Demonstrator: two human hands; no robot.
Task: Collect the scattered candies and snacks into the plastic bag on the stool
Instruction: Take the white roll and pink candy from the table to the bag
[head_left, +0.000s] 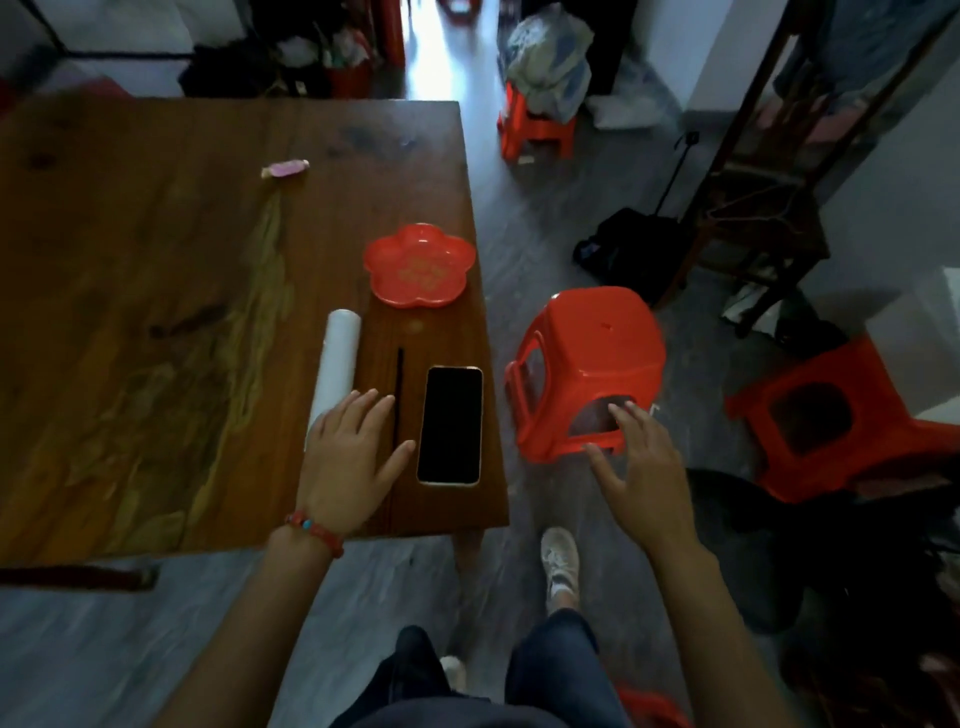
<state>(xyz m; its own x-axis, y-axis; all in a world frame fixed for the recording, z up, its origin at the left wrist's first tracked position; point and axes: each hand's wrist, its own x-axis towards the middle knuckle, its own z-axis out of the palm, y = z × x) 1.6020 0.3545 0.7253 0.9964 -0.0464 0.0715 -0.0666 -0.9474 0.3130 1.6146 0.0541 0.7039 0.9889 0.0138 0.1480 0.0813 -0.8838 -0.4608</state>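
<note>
Both hands spread, holding nothing: left hand (349, 453) over desk (130, 312) by roll (336, 369) and phone (451, 425), right hand (640, 465) before near stool (589, 364); candy (285, 168) far on desk; bag (549, 62) on far stool (535, 130).

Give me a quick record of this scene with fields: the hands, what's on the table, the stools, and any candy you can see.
left hand: open, fingers spread, over the near end of the white roll
right hand: open, holds nothing, in front of the near stool
table: roll, thin black stick, phone screen up, empty red plate
candy: one pink wrapped piece at the far side of the table
far stool: holds a full plastic bag
near stool top: bare
</note>
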